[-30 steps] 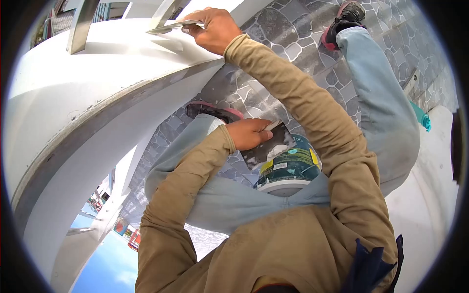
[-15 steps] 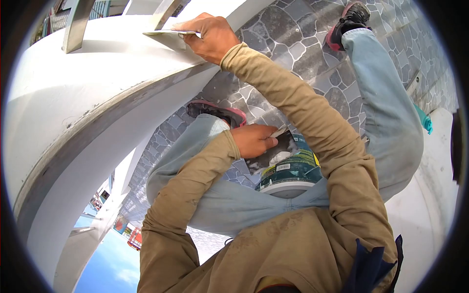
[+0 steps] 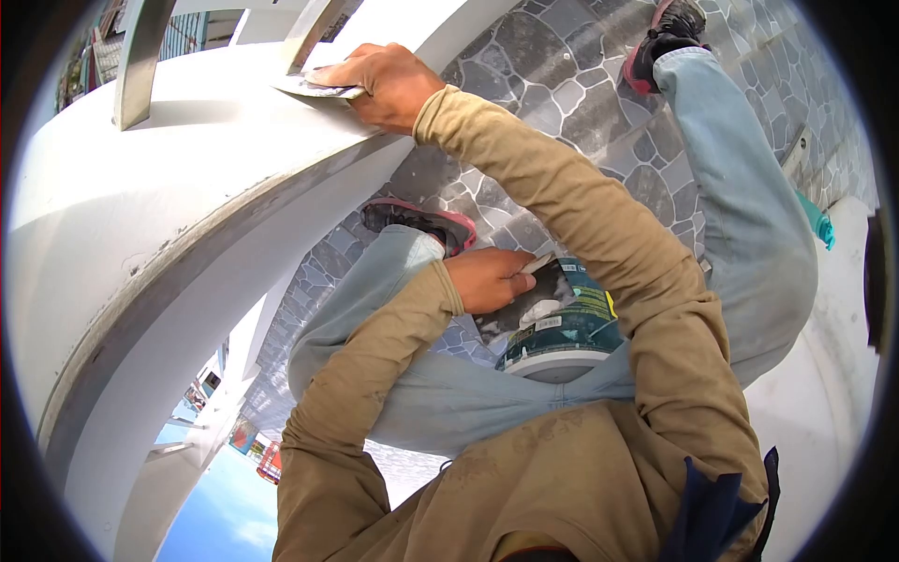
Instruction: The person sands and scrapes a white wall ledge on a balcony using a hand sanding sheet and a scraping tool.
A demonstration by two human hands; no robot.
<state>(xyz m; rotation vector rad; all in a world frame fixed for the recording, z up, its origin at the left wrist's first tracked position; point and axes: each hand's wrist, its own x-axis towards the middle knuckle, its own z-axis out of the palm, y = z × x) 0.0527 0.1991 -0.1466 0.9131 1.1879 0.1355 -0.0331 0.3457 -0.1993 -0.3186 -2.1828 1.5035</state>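
Observation:
My right hand is closed around a thin, flat scraper blade. The blade lies against the top of a curved white wall, close to the foot of a metal post. Lower down, between my knees, my left hand grips the light edge of a dark flat plate. White paste sits on this plate. Just behind it is a green bucket with printed labels, partly covered by the plate and my right sleeve.
A second metal post rises from the wall top at the left. The wall's side edge is grey and rough. Grey stone-pattern paving lies below. A teal item is near my right knee, beside a white surface.
The scraper has tilted, showing more of its face, while staying at the wall top near the post. The whole view has shifted slightly. My left hand keeps hold of the plate.

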